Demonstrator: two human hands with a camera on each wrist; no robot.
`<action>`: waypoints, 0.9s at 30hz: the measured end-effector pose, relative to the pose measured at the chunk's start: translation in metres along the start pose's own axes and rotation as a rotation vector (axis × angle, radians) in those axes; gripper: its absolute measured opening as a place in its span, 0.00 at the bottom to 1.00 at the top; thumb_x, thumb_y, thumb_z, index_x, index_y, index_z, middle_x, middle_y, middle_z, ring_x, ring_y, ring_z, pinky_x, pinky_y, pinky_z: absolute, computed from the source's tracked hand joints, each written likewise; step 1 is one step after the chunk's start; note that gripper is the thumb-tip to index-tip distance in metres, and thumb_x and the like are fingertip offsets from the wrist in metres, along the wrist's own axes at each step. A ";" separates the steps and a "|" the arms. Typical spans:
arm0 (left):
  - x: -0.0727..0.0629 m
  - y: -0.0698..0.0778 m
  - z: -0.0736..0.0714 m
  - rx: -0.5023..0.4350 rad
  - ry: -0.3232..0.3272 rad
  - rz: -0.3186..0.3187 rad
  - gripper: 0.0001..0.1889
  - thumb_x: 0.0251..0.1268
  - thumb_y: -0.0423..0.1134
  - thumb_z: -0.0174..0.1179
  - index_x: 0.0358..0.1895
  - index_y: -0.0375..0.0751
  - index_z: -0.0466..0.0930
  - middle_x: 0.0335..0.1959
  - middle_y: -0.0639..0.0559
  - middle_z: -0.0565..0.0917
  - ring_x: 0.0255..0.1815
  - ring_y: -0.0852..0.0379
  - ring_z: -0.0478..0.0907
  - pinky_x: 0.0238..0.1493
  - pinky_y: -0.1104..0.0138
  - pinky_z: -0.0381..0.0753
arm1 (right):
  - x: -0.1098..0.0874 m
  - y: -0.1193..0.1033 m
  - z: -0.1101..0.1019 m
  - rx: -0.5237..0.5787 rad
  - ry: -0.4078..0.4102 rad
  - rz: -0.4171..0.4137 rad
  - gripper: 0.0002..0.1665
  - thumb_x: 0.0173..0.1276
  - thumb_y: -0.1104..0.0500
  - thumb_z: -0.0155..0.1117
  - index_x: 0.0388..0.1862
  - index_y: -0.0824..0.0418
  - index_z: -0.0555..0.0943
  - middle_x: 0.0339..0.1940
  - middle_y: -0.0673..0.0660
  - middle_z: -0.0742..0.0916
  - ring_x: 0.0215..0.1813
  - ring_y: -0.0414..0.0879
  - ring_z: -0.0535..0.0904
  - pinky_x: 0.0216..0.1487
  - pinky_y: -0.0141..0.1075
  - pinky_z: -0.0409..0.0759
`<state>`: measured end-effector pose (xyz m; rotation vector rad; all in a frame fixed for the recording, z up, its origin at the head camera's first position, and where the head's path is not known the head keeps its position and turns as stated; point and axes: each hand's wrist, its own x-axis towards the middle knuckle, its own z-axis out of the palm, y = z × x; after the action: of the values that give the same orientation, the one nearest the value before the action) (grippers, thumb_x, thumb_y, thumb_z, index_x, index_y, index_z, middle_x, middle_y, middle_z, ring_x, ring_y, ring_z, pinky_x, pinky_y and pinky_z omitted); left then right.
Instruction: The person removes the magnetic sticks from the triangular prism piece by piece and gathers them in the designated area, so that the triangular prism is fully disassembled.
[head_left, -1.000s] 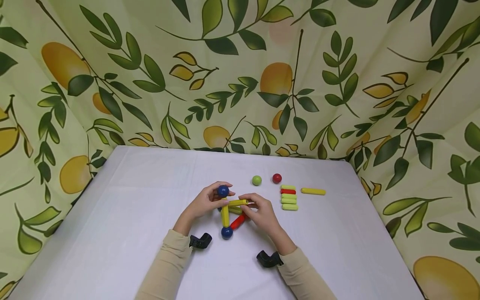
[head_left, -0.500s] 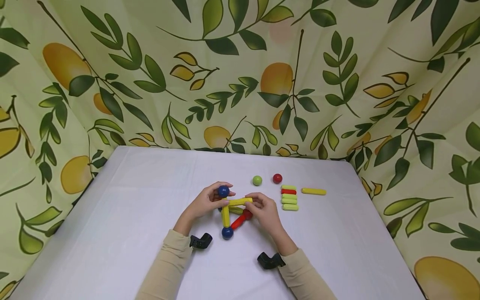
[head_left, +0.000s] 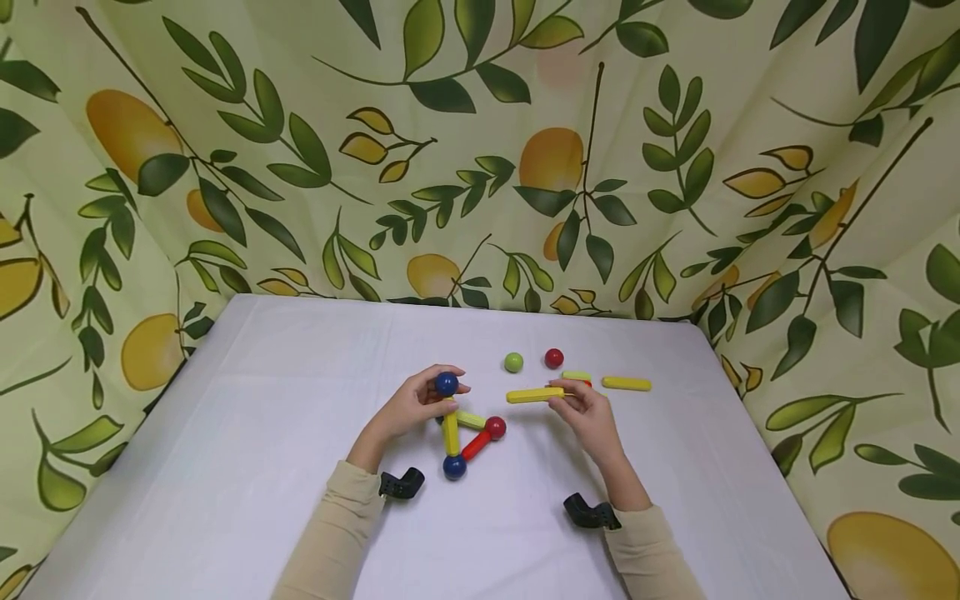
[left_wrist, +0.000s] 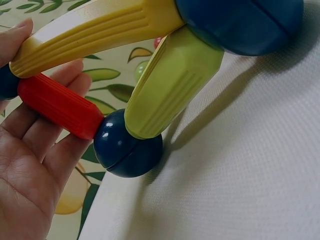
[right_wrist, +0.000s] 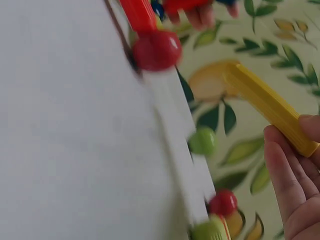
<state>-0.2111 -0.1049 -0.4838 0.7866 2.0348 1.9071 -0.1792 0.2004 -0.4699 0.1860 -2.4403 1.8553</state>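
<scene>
My left hand (head_left: 408, 408) holds the top of a frame of magnetic rods and balls, around an upper blue ball (head_left: 446, 383). From there a yellow rod (head_left: 450, 435) slopes down to a front blue ball (head_left: 454, 467). A red rod (head_left: 476, 445) joins that to a red ball (head_left: 495, 427), and a light green rod (head_left: 470, 419) runs on behind. In the left wrist view, another red rod (left_wrist: 60, 106) leads from the top to a rear blue ball (left_wrist: 128, 145). My right hand (head_left: 592, 422) pinches one end of a loose yellow rod (head_left: 534, 395), apart from the frame.
On the white table (head_left: 300, 350), a green ball (head_left: 513, 362) and another red ball (head_left: 554, 358) lie behind the right hand. A spare yellow rod (head_left: 627, 383) is at their right. Short light green rods (head_left: 576, 376) and a red one are partly covered by the right hand.
My right hand has drawn the yellow rod away from the frame to the right, over the short rods. The red ball at the frame's corner is uncovered. The left hand stays put.
</scene>
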 end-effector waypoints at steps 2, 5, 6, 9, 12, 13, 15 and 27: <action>0.000 -0.001 0.000 -0.005 -0.002 0.004 0.23 0.63 0.28 0.59 0.61 0.32 0.67 0.53 0.27 0.78 0.54 0.27 0.73 0.51 0.73 0.79 | 0.000 0.011 -0.018 -0.011 0.052 0.006 0.23 0.65 0.59 0.64 0.54 0.73 0.76 0.48 0.66 0.84 0.41 0.33 0.83 0.43 0.27 0.82; 0.000 -0.001 -0.001 -0.010 -0.004 0.006 0.23 0.63 0.29 0.60 0.61 0.33 0.67 0.53 0.27 0.78 0.54 0.27 0.73 0.51 0.73 0.79 | -0.001 0.021 -0.043 -0.026 0.136 0.042 0.24 0.66 0.57 0.63 0.56 0.72 0.75 0.46 0.57 0.85 0.40 0.31 0.83 0.42 0.25 0.81; 0.000 -0.001 -0.001 -0.010 -0.004 0.006 0.23 0.63 0.29 0.60 0.61 0.33 0.67 0.53 0.27 0.78 0.54 0.27 0.73 0.51 0.73 0.79 | -0.002 0.024 -0.051 -0.014 0.165 0.059 0.25 0.66 0.57 0.64 0.56 0.71 0.75 0.45 0.54 0.85 0.40 0.31 0.83 0.43 0.24 0.81; -0.001 -0.001 0.000 -0.008 -0.001 0.005 0.24 0.63 0.28 0.59 0.62 0.30 0.66 0.53 0.27 0.77 0.54 0.27 0.73 0.51 0.74 0.78 | -0.003 0.030 -0.072 0.009 0.240 0.093 0.25 0.66 0.58 0.63 0.57 0.72 0.74 0.46 0.47 0.82 0.41 0.29 0.82 0.44 0.24 0.80; -0.001 -0.001 0.000 -0.002 0.006 0.008 0.23 0.63 0.27 0.58 0.61 0.29 0.66 0.53 0.26 0.77 0.54 0.27 0.73 0.52 0.74 0.78 | -0.004 0.035 -0.087 0.009 0.299 0.136 0.25 0.66 0.59 0.63 0.58 0.71 0.73 0.44 0.43 0.81 0.40 0.29 0.82 0.44 0.23 0.80; -0.001 -0.001 0.000 -0.001 0.009 0.009 0.23 0.63 0.26 0.58 0.61 0.29 0.66 0.53 0.25 0.77 0.53 0.27 0.73 0.52 0.74 0.78 | -0.004 0.037 -0.092 0.006 0.313 0.154 0.25 0.66 0.59 0.63 0.59 0.71 0.73 0.43 0.42 0.81 0.40 0.28 0.82 0.44 0.23 0.80; -0.001 -0.002 0.000 0.003 0.010 0.010 0.23 0.63 0.26 0.58 0.61 0.31 0.67 0.53 0.26 0.77 0.53 0.28 0.74 0.52 0.74 0.78 | -0.004 0.042 -0.099 -0.001 0.327 0.186 0.26 0.66 0.58 0.63 0.60 0.70 0.73 0.40 0.40 0.82 0.38 0.28 0.81 0.43 0.21 0.80; 0.000 -0.001 0.000 0.005 0.007 0.004 0.22 0.63 0.26 0.58 0.60 0.37 0.69 0.53 0.28 0.78 0.55 0.30 0.75 0.52 0.74 0.78 | 0.004 0.071 -0.111 0.111 0.424 0.311 0.24 0.66 0.63 0.62 0.60 0.70 0.72 0.33 0.44 0.84 0.35 0.30 0.81 0.41 0.21 0.80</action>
<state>-0.2110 -0.1046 -0.4851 0.7866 2.0448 1.9106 -0.1954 0.3259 -0.5074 -0.5548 -2.1651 1.8982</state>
